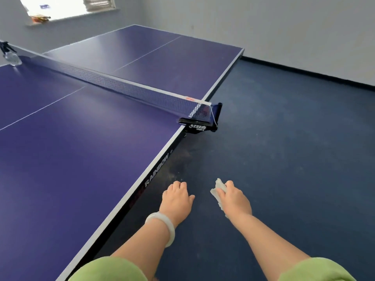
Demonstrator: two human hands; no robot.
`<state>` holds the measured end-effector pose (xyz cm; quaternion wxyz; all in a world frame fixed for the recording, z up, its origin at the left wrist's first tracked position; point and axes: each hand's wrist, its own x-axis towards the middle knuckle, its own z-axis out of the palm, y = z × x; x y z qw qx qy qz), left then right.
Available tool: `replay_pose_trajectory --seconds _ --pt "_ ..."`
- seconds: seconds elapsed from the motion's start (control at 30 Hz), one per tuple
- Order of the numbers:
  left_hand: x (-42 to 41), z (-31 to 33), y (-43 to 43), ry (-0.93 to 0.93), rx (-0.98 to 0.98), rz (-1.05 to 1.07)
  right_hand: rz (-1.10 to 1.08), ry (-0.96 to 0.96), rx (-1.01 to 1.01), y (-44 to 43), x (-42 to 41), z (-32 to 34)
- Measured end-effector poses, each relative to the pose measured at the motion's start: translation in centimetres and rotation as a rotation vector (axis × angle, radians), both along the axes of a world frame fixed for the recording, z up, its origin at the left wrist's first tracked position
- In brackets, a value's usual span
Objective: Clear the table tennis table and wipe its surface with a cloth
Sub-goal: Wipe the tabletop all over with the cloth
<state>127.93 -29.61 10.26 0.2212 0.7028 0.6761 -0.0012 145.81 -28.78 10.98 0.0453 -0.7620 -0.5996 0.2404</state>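
Beside the table (81, 159), right hand (233, 197) with grip round cloth (218, 189), left hand (177, 196) loose, empty.

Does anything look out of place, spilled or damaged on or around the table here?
One thing: what looks like a clear bottle sits on the table tennis table by the far end of the net, not yet cleared. No spill or damage shows. The right hand grips the cloth beside the table.

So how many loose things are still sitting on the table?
1: a clear bottle with a dark top, standing by the net at the far left side of the table. The picture's left edge may hide more.
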Motion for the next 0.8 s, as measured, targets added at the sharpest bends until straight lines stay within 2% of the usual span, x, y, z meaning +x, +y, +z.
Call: replay_pose_trajectory --seconds 0.17,0.37,0.57,0.8 --pt "7.9 1.3 4.9 -0.006 0.02 -0.112 -0.168 0.055 -0.003 2.8 7.6 2.1" --pt "15.2 1.4 12.9 -0.005 0.0 -0.197 -0.158 -0.01 -0.04 8.5 15.5 2.1" --pt "21.0 0.5 24.5 -0.045 -0.028 -0.141 -0.244 0.038 -0.025 19.9 21.8 3.7" --pt "27.6 1.4 36.7 -0.033 -0.015 -0.128 -0.242 0.114 0.048 32.4 28.6 5.3"
